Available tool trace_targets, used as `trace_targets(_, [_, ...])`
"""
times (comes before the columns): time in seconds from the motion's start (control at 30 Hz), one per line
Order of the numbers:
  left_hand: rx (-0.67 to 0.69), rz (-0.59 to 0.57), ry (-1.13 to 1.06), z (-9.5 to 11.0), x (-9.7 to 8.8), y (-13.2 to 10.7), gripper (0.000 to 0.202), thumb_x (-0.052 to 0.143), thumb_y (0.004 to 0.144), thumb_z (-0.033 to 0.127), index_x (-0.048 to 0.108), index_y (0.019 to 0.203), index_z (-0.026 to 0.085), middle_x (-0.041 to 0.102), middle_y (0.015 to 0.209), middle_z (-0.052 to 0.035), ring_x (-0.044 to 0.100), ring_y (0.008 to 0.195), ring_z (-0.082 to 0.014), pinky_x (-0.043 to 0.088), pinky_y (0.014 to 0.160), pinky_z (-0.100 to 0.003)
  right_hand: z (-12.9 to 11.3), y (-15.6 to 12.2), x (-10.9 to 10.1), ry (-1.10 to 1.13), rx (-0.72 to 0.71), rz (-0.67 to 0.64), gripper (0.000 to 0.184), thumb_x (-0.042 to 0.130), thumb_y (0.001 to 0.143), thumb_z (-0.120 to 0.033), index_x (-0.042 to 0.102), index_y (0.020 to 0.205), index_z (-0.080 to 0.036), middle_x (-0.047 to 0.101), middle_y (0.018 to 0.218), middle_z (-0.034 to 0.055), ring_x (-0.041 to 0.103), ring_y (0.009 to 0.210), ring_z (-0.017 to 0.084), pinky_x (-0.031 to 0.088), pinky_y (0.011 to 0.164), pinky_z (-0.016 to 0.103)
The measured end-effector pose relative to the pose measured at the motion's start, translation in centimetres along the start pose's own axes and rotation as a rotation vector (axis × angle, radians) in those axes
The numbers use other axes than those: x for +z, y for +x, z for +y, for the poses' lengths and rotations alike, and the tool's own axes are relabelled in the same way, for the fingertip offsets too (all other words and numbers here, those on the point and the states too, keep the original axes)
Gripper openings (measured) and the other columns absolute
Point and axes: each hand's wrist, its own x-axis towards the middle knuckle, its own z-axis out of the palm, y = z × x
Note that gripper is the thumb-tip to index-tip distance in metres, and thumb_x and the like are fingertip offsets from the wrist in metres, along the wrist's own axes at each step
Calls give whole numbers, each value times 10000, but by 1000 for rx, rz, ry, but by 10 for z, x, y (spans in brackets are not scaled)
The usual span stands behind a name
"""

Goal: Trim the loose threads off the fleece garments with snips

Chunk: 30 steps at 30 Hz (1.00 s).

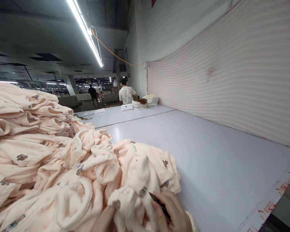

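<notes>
At the bottom of the head view, my left hand (105,218) is closed on a bunched part of a pale peach, fuzzy garment (129,206) with small printed motifs. My right hand (172,211) is beside it, fingers curled round small black thread snips (162,206). Their dark pointed tip sticks out towards the cloth; most of the tool lies hidden under the fingers. The garment spreads forward from my hands over the table. A large heap of similar garments (33,154) rises on the left, with cuffs and openings showing.
The grey-white table (215,154) stretches ahead and right, with printed tape (268,207) along its near right edge. A striped sheet (227,74) covers the right wall. Folded stacks (152,100) sit at the far end near a person (127,94); another person (92,93) is farther back.
</notes>
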Motion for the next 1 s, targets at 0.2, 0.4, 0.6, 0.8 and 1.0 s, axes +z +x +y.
trace_targets(0.2, [-156, 14, -117, 1, 4, 9, 555, 706, 715, 479, 601, 1170, 179, 713, 1074, -113, 576, 1146, -346, 437, 995, -467, 13, -15, 9, 383, 466, -212, 417, 529, 836, -582, 675, 924, -202, 740, 763, 59, 706, 691, 204, 553, 605, 249])
trace_targets(0.4, [-61, 118, -97, 1, 31, 7, 502, 763, 700, 258, 564, 1150, 157, 714, 1053, -103, 606, 1108, -298, 470, 952, -397, 18, -19, 11, 206, 249, -278, 279, 555, 846, -443, 676, 959, -219, 725, 881, 63, 700, 758, 197, 554, 645, 238])
trace_targets(0.6, [-35, 96, -123, -2, 39, 2, 442, 742, 725, 278, 558, 1110, 167, 719, 988, -80, 642, 1023, -280, 473, 916, -377, 21, -15, 7, -225, -135, -174, 259, 537, 872, -273, 633, 1110, -242, 727, 979, 70, 691, 839, 245, 554, 714, 314])
trace_targets(0.8, [32, 213, 135, -11, 19, 10, 514, 738, 688, 318, 528, 1134, 172, 671, 1066, -98, 571, 1107, -328, 434, 956, -425, 25, -10, 9, -4, 17, -137, 186, 524, 881, -257, 660, 1008, -256, 711, 897, 31, 677, 803, 178, 526, 704, 241])
trace_targets(1.0, [469, 469, 790, 5, -4, 1, 708, 694, 693, 353, 375, 1307, 206, 380, 1397, -149, 250, 1351, -395, 138, 1123, -535, 101, 42, -29, 135, 688, 212, 487, 733, 680, -430, 615, 1084, -184, 614, 1167, 132, 509, 1181, 337, 462, 912, 402])
